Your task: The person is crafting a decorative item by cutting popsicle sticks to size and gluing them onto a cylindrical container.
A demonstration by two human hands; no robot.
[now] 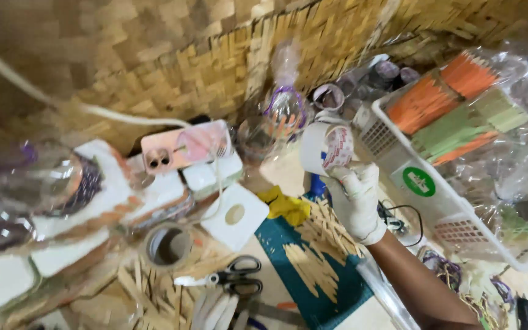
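Right hand [357,205], in a white glove, is raised above the worktop [288,171] with fingers closed around a paper cup [325,146]. The cup lies on its side in the grip, open mouth turned away to the left, printed base toward the camera. It is held clear of the clutter below, probably so it can be looked over or worked on in the air. Forearm enters from the near right. Left hand not in view.

Directly beneath the hand: a teal mat [313,275] carrying a loose fan of wooden craft sticks [322,244], laid flat and within easy reach. A yellow scrap [285,205] lies at the mat's far corner.

Right of the hand: a white plastic basket [453,208] holding bundled orange and green sticks [453,110] in clear wrap, kept sorted by colour.

Near centre: black-handled scissors [236,275], closed, beside more plain sticks. Left of them a tape roll [167,245] lying flat, and a white square card with a round hole [234,215].

Far centre: a pink phone [181,150] propped against the woven bamboo wall [203,61], white cable attached. Clear plastic bottles [285,107] stand near the wall. Left edge is blurred; detail there cannot be told.
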